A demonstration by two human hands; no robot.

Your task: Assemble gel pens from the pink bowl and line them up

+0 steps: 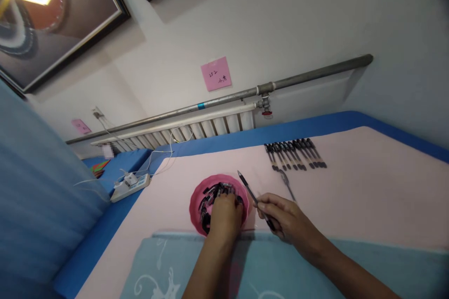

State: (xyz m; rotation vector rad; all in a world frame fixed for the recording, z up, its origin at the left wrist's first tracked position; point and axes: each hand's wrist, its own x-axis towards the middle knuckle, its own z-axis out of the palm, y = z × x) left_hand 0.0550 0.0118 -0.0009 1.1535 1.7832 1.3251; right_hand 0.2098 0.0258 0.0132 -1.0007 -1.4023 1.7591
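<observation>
My right hand (286, 219) pinches a black pen (255, 198) with a clear barrel, its bare tip pointing up and left. Just beside it, my left hand (226, 212) reaches down into a pink bowl (195, 190) with a wavy rim. Its fingers are curled among small black and clear pieces (206, 204) that look like pen caps; the fingertips, and whatever they grip, are hidden. Beyond my right hand, several pens (293, 154) lie side by side in a row. Below that row rests a single dark, slim item with a curved end (286, 184).
A pale pink sheet (368, 196) covers the blue-edged surface, with a patterned blue-green cloth (168, 261) along the near side. At the left are a power strip (130, 188) with plugs and a blue curtain (38, 187). A radiator (210, 127) and pipe (315, 74) run along the wall.
</observation>
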